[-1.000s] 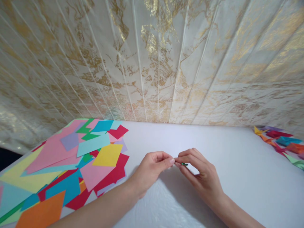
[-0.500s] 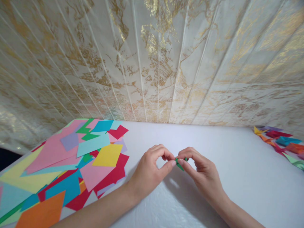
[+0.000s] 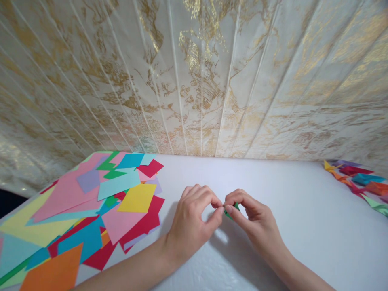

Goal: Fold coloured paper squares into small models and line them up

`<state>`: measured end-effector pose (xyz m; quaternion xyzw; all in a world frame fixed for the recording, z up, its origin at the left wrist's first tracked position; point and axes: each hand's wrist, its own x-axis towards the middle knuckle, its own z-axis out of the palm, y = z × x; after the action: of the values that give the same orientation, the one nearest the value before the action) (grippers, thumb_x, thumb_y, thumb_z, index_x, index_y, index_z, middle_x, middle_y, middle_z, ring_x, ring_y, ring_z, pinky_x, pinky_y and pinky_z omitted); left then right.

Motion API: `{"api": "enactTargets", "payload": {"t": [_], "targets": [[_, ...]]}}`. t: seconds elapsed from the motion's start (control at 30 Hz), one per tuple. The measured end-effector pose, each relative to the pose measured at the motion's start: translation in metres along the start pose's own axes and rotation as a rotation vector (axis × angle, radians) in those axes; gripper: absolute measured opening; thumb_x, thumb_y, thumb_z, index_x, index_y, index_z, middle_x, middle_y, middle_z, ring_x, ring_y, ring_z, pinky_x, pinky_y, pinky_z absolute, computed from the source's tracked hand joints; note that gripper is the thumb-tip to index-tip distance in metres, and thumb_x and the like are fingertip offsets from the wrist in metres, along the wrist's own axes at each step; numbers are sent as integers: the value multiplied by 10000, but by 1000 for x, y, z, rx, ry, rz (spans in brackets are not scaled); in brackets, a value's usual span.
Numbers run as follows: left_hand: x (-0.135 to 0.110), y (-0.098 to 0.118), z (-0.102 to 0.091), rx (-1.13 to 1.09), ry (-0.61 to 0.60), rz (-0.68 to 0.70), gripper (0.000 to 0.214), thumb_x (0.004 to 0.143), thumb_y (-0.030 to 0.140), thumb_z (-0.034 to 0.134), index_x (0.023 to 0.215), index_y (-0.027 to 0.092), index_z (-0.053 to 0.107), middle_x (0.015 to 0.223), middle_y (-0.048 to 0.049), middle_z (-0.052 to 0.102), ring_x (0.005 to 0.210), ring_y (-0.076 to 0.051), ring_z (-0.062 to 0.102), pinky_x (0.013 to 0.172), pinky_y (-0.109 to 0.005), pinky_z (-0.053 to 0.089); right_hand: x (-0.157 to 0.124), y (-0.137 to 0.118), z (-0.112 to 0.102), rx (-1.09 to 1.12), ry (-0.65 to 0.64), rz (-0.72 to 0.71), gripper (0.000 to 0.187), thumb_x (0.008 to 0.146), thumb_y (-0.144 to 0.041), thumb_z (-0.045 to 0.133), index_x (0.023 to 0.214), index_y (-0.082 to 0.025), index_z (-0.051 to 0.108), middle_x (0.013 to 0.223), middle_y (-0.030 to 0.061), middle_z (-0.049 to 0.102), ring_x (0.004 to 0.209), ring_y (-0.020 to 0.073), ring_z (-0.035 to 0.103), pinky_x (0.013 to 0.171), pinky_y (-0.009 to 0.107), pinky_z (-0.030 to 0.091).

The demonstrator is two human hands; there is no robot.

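A small piece of folded green paper (image 3: 228, 215) is held just above the white table, mostly covered by fingers. My right hand (image 3: 261, 220) pinches it between thumb and forefinger. My left hand (image 3: 192, 222) meets it from the other side, thumb and forefinger pressed together at the paper's left end. The fingertips of both hands nearly touch, and the exact folds are too small and too hidden to make out.
Loose sheets of coloured paper, among them a yellow sheet (image 3: 138, 198) and an orange sheet (image 3: 53, 268), overlap across the table's left side. Several folded paper figures (image 3: 368, 179) lie at the far right. A gold-patterned curtain (image 3: 206, 81) hangs behind the white table (image 3: 318, 226).
My left hand has turned slightly, with its fingers lifted a little. My right fingers have shifted on the green paper, covering more of it.
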<state>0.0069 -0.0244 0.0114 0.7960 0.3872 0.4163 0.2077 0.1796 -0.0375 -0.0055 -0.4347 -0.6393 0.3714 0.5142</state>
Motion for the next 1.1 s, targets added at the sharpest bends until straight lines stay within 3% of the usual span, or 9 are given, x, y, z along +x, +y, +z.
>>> {"api": "enactTargets", "payload": {"t": [0.2, 0.33, 0.57, 0.77, 0.97, 1.03, 1.1], "targets": [[-5, -1, 10, -92, -55, -127, 153, 798, 68, 574, 746, 207, 538, 767, 38, 613, 802, -168, 570, 778, -322, 350, 0, 0, 5, 207, -6, 270, 274, 853, -431, 687, 729, -194, 625, 714, -3, 580, 696, 164, 520, 652, 277, 399], [-5, -1, 7, -205, -92, -223, 88, 848, 154, 536, 788, 210, 566, 821, 13, 613, 850, -189, 568, 819, -331, 372, 2, 3, 7, 316, 24, 382, 353, 788, -510, 757, 729, -188, 624, 686, -12, 562, 647, 148, 492, 617, 265, 390], [-2, -10, 8, -455, -95, -463, 166, 846, 301, 598, 718, 194, 605, 746, 14, 586, 769, -177, 550, 773, -292, 400, 3, 6, 9, 277, -12, 339, 378, 806, -580, 721, 937, -228, 685, 882, 38, 659, 828, 220, 595, 738, 328, 467], [3, -13, 5, -499, -65, -521, 199, 825, 340, 609, 706, 181, 613, 695, 24, 572, 724, -163, 508, 743, -287, 379, 4, 10, 4, 166, -25, 329, 458, 844, -612, 653, 670, -197, 574, 610, -28, 511, 604, 145, 456, 618, 277, 382], [2, -13, 9, -597, -70, -573, 253, 785, 391, 624, 654, 187, 554, 635, 38, 504, 665, -144, 447, 676, -275, 358, 4, 7, 2, 69, -50, 309, 472, 867, -617, 615, 660, -197, 554, 606, -31, 507, 587, 139, 455, 591, 262, 390], [2, -16, 10, -642, -73, -604, 269, 772, 415, 615, 651, 192, 526, 615, 43, 479, 626, -136, 429, 632, -271, 349, 3, 8, 2, 52, -56, 269, 404, 912, -584, 574, 783, -202, 601, 656, -22, 551, 622, 155, 508, 620, 271, 431], [3, -20, 9, -672, -64, -625, 271, 761, 418, 606, 644, 196, 506, 608, 44, 465, 611, -133, 419, 617, -269, 339, 1, 10, 2, 62, -33, 197, 311, 956, -519, 544, 1030, -225, 611, 786, 1, 626, 720, 177, 584, 692, 290, 481]]}}
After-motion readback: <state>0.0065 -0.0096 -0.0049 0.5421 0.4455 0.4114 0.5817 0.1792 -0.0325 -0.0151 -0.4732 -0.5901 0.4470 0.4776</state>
